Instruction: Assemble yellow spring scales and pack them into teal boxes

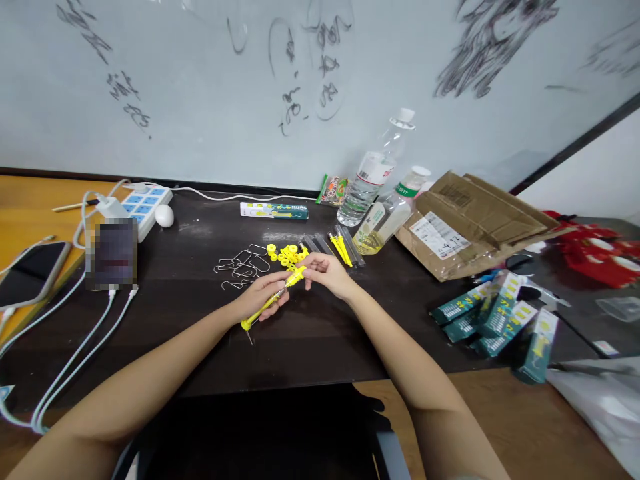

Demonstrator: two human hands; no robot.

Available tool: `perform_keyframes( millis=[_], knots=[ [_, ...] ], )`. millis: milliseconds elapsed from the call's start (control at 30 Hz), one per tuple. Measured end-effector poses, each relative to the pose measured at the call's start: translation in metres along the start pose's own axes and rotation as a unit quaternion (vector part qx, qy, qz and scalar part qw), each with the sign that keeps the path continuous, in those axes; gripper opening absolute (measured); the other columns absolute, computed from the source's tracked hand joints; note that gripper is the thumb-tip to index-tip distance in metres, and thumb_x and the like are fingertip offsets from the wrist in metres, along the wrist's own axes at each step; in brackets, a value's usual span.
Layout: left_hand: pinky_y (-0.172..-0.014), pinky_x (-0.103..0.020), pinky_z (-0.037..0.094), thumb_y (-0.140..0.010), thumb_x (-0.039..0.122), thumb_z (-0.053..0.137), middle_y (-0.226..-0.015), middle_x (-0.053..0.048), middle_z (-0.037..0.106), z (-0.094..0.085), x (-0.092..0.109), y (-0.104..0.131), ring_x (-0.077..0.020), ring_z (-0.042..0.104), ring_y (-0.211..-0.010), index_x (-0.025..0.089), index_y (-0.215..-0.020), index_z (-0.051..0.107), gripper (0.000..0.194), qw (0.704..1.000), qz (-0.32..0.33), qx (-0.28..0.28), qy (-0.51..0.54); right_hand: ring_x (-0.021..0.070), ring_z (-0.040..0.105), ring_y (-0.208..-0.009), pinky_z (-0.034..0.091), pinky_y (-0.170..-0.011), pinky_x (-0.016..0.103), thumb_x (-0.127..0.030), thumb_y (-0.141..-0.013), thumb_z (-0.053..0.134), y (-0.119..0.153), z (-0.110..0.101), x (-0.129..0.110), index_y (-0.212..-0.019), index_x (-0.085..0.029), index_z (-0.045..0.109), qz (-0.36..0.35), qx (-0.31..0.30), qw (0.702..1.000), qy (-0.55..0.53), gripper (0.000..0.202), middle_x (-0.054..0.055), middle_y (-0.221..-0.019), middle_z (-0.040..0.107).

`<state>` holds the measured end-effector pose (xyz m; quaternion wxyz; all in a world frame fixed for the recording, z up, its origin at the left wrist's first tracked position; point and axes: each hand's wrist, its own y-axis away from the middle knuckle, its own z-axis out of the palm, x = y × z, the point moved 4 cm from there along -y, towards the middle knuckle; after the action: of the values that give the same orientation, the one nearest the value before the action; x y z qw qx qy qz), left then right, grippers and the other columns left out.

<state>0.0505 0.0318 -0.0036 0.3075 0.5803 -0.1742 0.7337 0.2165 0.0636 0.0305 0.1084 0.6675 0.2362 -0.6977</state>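
Observation:
Both hands meet above the dark table (pixel 215 353). My left hand (pixel 263 295) is closed around a yellow tool (pixel 257 317) with a thin metal part, which slants down to the left. The fingers of my right hand (pixel 323 272) pinch the yellow upper end of the same tool. Just behind the hands lie a pile of small yellow rings (pixel 289 255) and, left of it, a tangle of bent metal hooks (pixel 245 265). Yellow sticks (pixel 341 248) and dark clear tubes (pixel 353 247) rest behind my right hand.
Two bottles (pixel 367 180) and a snack packet (pixel 334 190) stand by the whiteboard. An opened cardboard box (pixel 470 220) and several green boxes (pixel 500 307) are at right. One printed box (pixel 274 211) lies behind. A power strip (pixel 147 208), phone (pixel 35 273) and cables are at left.

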Motion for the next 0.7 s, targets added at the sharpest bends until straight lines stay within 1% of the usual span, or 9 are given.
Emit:
perform_keyframes(
  millis=[67, 233, 333, 433, 500, 567, 633, 700],
  knots=[
    [-0.028, -0.013, 0.029, -0.091, 0.039, 0.048, -0.062, 0.005, 0.052, -0.001, 0.000, 0.001, -0.0021, 0.038, -0.030, 0.016, -0.140, 0.037, 0.055, 1.000, -0.001, -0.004, 0.004, 0.0079, 0.062, -0.051, 0.052, -0.056, 0.022, -0.033, -0.074, 0.074, 0.002, 0.000, -0.003, -0.090, -0.015, 0.064, -0.006, -0.025, 1.000, -0.004, 0.026, -0.002, -0.071, 0.066],
    [-0.029, -0.013, 0.029, -0.090, 0.039, 0.050, -0.062, 0.005, 0.053, -0.001, -0.001, 0.001, -0.0019, 0.039, -0.030, 0.016, -0.140, 0.038, 0.056, 1.000, 0.003, -0.012, 0.007, 0.0068, 0.062, -0.058, 0.052, -0.061, 0.022, -0.028, -0.078, 0.071, 0.005, -0.002, -0.008, -0.095, -0.015, 0.067, -0.018, -0.064, 0.998, -0.006, 0.022, -0.001, -0.081, 0.064],
    [-0.029, -0.013, 0.029, -0.089, 0.039, 0.051, -0.062, 0.005, 0.053, -0.001, -0.001, 0.001, -0.0017, 0.038, -0.029, 0.016, -0.139, 0.039, 0.056, 1.000, 0.003, -0.015, 0.011, 0.0065, 0.061, -0.062, 0.053, -0.062, 0.022, -0.028, -0.079, 0.070, 0.005, -0.002, -0.012, -0.097, -0.016, 0.068, -0.031, -0.077, 0.997, -0.005, 0.022, 0.001, -0.089, 0.061],
    [-0.028, -0.013, 0.029, -0.088, 0.040, 0.052, -0.062, 0.005, 0.054, -0.001, 0.000, 0.001, -0.0021, 0.038, -0.029, 0.015, -0.140, 0.039, 0.059, 1.000, 0.002, -0.011, 0.011, 0.0064, 0.060, -0.064, 0.053, -0.061, 0.021, -0.029, -0.078, 0.071, 0.005, 0.000, -0.014, -0.095, -0.015, 0.067, -0.043, -0.078, 0.996, -0.011, 0.022, 0.001, -0.090, 0.059],
    [-0.028, -0.014, 0.029, -0.087, 0.040, 0.053, -0.062, 0.005, 0.053, 0.000, 0.001, 0.001, -0.0023, 0.038, -0.029, 0.015, -0.141, 0.037, 0.061, 1.000, 0.002, -0.008, 0.011, 0.0059, 0.058, -0.061, 0.052, -0.058, 0.021, -0.032, -0.078, 0.071, 0.004, 0.001, -0.012, -0.097, -0.015, 0.065, -0.040, -0.072, 0.996, -0.020, 0.026, 0.000, -0.087, 0.060],
    [-0.028, -0.014, 0.029, -0.087, 0.041, 0.053, -0.061, 0.006, 0.053, 0.000, 0.002, 0.001, -0.0022, 0.038, -0.029, 0.015, -0.141, 0.037, 0.062, 1.000, 0.002, -0.002, 0.011, 0.0055, 0.057, -0.055, 0.051, -0.054, 0.021, -0.036, -0.078, 0.070, 0.003, 0.001, -0.007, -0.098, -0.016, 0.061, -0.026, -0.050, 0.998, -0.029, 0.029, -0.001, -0.082, 0.061],
    [-0.028, -0.013, 0.030, -0.086, 0.040, 0.054, -0.061, 0.005, 0.053, 0.000, 0.003, 0.001, -0.0022, 0.038, -0.029, 0.014, -0.140, 0.038, 0.062, 1.000, 0.002, 0.003, 0.009, 0.0059, 0.056, -0.049, 0.049, -0.048, 0.020, -0.039, -0.077, 0.070, 0.002, 0.001, -0.002, -0.092, -0.017, 0.058, -0.005, -0.023, 0.999, -0.030, 0.029, -0.004, -0.073, 0.060],
    [-0.028, -0.013, 0.030, -0.086, 0.040, 0.054, -0.062, 0.005, 0.053, 0.000, 0.003, 0.001, -0.0021, 0.038, -0.029, 0.014, -0.139, 0.039, 0.060, 1.000, 0.001, 0.004, 0.007, 0.0071, 0.056, -0.047, 0.049, -0.047, 0.020, -0.039, -0.075, 0.072, 0.001, 0.000, 0.002, -0.085, -0.017, 0.056, 0.014, -0.006, 1.000, -0.019, 0.029, -0.004, -0.067, 0.060]
  ],
)
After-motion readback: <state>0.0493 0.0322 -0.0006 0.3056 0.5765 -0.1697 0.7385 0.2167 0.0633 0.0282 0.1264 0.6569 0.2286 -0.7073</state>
